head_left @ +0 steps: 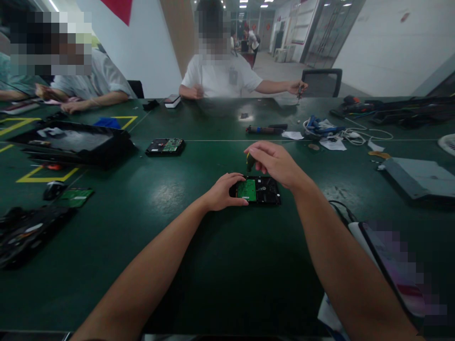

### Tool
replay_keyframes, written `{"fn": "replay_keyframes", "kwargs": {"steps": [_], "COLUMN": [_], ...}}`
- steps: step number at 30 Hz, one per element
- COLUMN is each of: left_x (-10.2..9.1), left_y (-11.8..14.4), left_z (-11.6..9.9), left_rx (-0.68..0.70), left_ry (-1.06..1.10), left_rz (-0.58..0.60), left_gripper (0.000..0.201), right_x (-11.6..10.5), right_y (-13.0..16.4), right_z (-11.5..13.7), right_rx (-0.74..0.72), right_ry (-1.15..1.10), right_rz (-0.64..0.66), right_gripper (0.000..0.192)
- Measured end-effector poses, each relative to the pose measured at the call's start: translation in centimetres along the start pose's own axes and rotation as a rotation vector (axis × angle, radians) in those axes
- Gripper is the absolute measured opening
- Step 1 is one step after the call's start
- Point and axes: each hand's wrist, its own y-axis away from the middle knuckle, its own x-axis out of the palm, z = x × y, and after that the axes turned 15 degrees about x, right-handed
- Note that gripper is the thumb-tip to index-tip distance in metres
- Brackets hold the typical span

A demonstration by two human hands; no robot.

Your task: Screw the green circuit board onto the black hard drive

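Note:
A black hard drive (pixel 268 190) with a green circuit board (pixel 248 190) on its upturned side lies flat on the dark green table. My left hand (pixel 226 192) grips its left end, thumb along the near edge and fingers at the far edge. Above the drive's far edge, my right hand (pixel 272 161) is closed round a screwdriver (pixel 250 162) with a dark handle, held roughly upright. The screwdriver's tip is too small to make out, so I cannot tell whether it touches a screw.
Another hard drive (pixel 165 147) lies to the far left, near a black tray (pixel 71 142). A phone (pixel 391 270) rests by my right forearm. Flat grey metal casing (pixel 419 177), bundled cables (pixel 323 127) and a dark cylindrical tool (pixel 265 129) lie rightward. Co-workers sit opposite and at left.

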Motion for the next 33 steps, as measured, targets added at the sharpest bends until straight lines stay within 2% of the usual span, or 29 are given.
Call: {"fn": "replay_keyframes", "kwargs": {"steps": [5,15,20,24,29,33], "left_x": [0.01,0.21,0.06,-0.01,0.08,0.17], "left_y": [0.03,0.03,0.02,0.03,0.09,0.10], "left_z": [0.14,0.30,0.05,0.00,0.22,0.40], "left_rx": [0.013,0.009,0.011,0.012,0.018,0.021], "left_ry": [-0.002,0.001,0.001,0.002,-0.009,-0.016], "left_rz": [-0.005,-0.012,-0.012,-0.006,-0.007,-0.007], "left_gripper": [0.076,0.075,0.076,0.076,0.076,0.076], "right_x": [-0.03,0.28,0.05,0.08,0.09,0.14], "right_y": [-0.08,-0.07,0.03,-0.05,-0.13,-0.17], "right_z": [-0.20,0.12,0.02,-0.21,-0.21,-0.23], "right_rx": [0.049,0.071,0.008,0.026,0.047,0.059], "right_ry": [-0.015,-0.140,-0.023,-0.012,-0.063,-0.103], "right_rz": [-0.046,0.113,0.025,-0.033,0.006,0.053], "right_gripper": [0.024,0.032,0.032,0.032,0.025,0.034]}}
